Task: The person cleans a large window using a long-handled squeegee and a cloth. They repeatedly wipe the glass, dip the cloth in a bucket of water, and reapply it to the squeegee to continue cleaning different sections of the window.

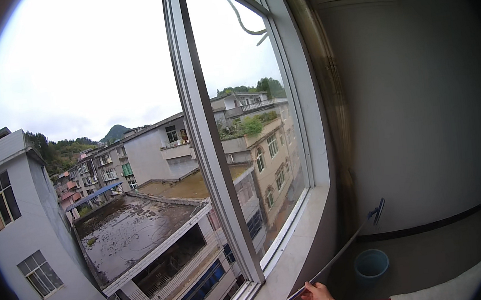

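Note:
My right hand is low in the view, just inside the windowsill, with its fingers closed around the pole of a long-handled cleaning tool. The pole slants from the bottom edge up to the right. At its far end is a narrow flat head, dark and bluish, in front of the wall; whether it is a squeegee or a flat mop I cannot tell. Below that head, a blue plastic bucket stands on the floor; its contents are too dim to make out. My left hand is out of view.
A sliding window's metal upright rises beside a glass pane. On the left the window is open to the outside, above lower rooftops. A pale sill, a gathered curtain and white fabric lie rightward.

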The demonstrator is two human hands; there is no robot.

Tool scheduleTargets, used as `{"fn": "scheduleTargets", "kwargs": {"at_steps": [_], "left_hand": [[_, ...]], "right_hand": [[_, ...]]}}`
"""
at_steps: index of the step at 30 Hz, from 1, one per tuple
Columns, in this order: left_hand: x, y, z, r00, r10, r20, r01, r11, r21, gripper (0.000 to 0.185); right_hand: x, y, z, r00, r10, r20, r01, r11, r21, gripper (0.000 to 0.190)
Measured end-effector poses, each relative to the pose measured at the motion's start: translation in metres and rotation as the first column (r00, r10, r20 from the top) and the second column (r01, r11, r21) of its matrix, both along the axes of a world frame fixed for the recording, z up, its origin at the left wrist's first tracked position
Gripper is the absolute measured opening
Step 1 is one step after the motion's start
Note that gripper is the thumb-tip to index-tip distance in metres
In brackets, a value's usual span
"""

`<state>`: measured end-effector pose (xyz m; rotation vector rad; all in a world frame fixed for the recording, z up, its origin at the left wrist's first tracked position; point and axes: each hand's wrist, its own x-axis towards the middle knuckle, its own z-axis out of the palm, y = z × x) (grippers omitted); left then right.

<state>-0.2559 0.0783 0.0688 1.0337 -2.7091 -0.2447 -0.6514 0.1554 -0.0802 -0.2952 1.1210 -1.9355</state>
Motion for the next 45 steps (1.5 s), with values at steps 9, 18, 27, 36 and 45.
{"fn": "scheduleTargets", "kwargs": {"at_steps": [9, 18, 27, 36, 45], "left_hand": [[-0.013, -0.003, -0.007, 0.989, 0.040, 0.145, -0.040, 0.999, -0.002, 0.022], [-0.015, -0.004, -0.006, 0.984, 0.034, 0.176, -0.041, 0.999, 0.035, 0.027], [-0.019, -0.007, 0.009, 0.958, 0.105, 0.266, -0.153, 0.974, 0.167, 0.030], [-0.019, -0.006, 0.013, 0.971, 0.187, 0.146, -0.219, 0.944, 0.246, 0.033], [0.009, -0.048, 0.027, 0.998, 0.064, 0.015, -0.065, 0.995, 0.073, 0.030]], "right_hand": [[-0.014, -0.006, -0.036, 0.999, -0.012, 0.039, 0.012, 1.000, 0.002, 0.023], [-0.014, -0.005, -0.028, 0.998, -0.010, 0.056, 0.006, 0.997, 0.080, 0.026], [-0.012, -0.005, -0.027, 0.994, 0.042, 0.104, -0.051, 0.995, 0.091, 0.029], [-0.026, -0.006, -0.044, 0.978, 0.142, 0.156, -0.145, 0.989, 0.013, 0.031], [-0.071, -0.006, -0.068, 0.946, -0.142, 0.292, 0.183, 0.976, -0.118, 0.015]]}}
